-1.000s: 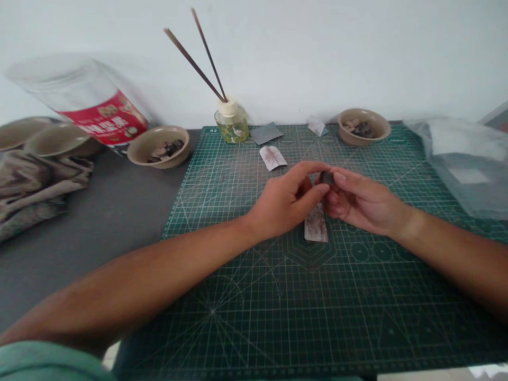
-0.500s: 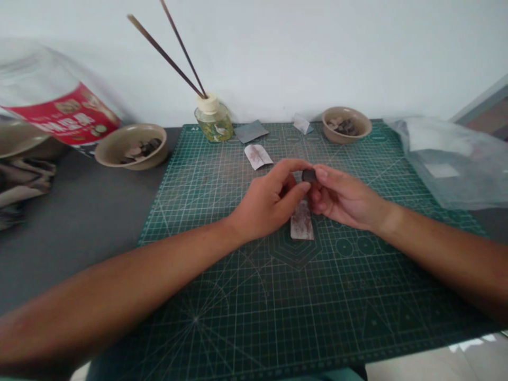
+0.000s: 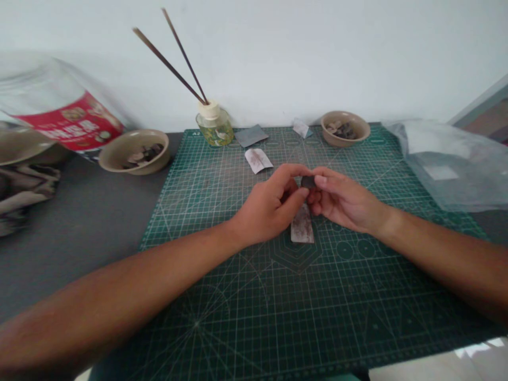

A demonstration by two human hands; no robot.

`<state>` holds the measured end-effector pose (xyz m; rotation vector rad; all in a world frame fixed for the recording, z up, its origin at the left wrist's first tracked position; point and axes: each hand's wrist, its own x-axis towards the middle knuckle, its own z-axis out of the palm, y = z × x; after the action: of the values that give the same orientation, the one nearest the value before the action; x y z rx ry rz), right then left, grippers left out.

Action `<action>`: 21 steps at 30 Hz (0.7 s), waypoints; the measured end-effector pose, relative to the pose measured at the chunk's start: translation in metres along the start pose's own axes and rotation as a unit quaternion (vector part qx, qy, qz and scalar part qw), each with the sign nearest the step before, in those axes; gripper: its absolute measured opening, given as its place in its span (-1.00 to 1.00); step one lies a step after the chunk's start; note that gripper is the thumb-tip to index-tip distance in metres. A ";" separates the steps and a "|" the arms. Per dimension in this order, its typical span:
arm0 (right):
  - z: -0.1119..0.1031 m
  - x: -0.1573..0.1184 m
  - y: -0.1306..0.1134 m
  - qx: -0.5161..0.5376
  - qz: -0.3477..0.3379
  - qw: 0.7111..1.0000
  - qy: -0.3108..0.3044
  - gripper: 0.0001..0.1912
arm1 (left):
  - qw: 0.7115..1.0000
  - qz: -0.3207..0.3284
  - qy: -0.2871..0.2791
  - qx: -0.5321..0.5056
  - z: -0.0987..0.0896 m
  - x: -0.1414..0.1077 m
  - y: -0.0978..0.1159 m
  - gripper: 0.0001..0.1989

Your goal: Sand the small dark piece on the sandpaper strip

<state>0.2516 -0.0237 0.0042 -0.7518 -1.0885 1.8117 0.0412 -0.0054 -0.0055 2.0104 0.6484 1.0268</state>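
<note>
A small dark piece (image 3: 307, 182) is pinched between the fingertips of both hands above the green cutting mat (image 3: 222, 275). My left hand (image 3: 273, 203) holds it from the left, thumb below and index finger above. From the right, my right hand (image 3: 343, 198) grips it with thumb and fingers, the other fingers curled. Below the hands lies a stained whitish strip (image 3: 302, 227), its upper end hidden by the fingers. Farther back on the mat are a stained white sheet (image 3: 257, 160), a grey sheet (image 3: 251, 136) and a small pale piece of sheet (image 3: 301, 127).
Bowls with small dark and light pieces stand at the back right (image 3: 345, 128) and left (image 3: 135, 152). A reed diffuser (image 3: 215, 124) is by the wall. A large jar (image 3: 67, 111) and cloth (image 3: 29, 190) are at left, a plastic bag (image 3: 448, 164) at right.
The whole view has shifted slightly, so things appear a little lower. Both hands still hold the dark piece, which now shows more of its flat face.
</note>
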 end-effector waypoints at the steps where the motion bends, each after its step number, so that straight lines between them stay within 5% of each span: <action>1: 0.000 0.000 0.000 -0.001 0.000 1.000 -0.002 -0.68 | 1.000 -0.002 -0.003 -0.003 0.000 0.000 0.000 -0.71; 12: 0.004 -0.001 0.001 -0.144 -0.051 0.985 0.077 -0.78 | 1.000 -0.007 -0.009 0.010 0.000 0.002 0.001 -0.73; 21: 0.003 -0.002 0.001 -0.155 -0.029 0.986 0.050 -0.68 | 1.000 -0.012 0.015 0.010 -0.001 0.003 0.000 -0.74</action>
<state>0.2497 -0.0268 0.0051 -0.9733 -1.3289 1.5562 0.0417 -0.0030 -0.0040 2.0037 0.7000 1.0409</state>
